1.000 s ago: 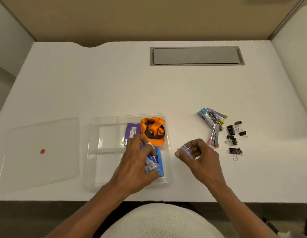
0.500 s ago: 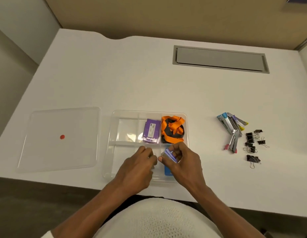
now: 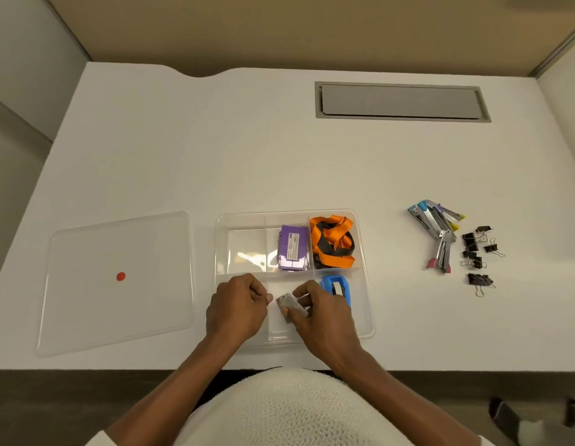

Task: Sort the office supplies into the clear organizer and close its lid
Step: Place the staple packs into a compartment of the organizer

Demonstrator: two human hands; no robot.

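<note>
The clear organizer (image 3: 365,294) lies open near the desk's front edge. Its back middle compartment holds a purple box (image 3: 292,247). An orange and black lanyard (image 3: 332,243) fills the back right one, and a blue tool (image 3: 336,284) lies in the front right one. My right hand (image 3: 324,323) grips a small grey box (image 3: 291,304) over the front middle compartment. My left hand (image 3: 237,307) hovers just left of that box with its fingers curled shut, and nothing shows in it. The clear lid (image 3: 118,284), marked with a red dot, lies flat left of the organizer.
Several small staplers (image 3: 437,230) and black binder clips (image 3: 476,252) lie loose on the white desk, right of the organizer. A grey cable hatch (image 3: 402,101) sits at the back. Partition walls close the desk in at the back and on both sides.
My right hand carried the small box from right of the organizer to above its front middle compartment. My left hand drew left, out of the front right compartment, and no longer shows a box.
</note>
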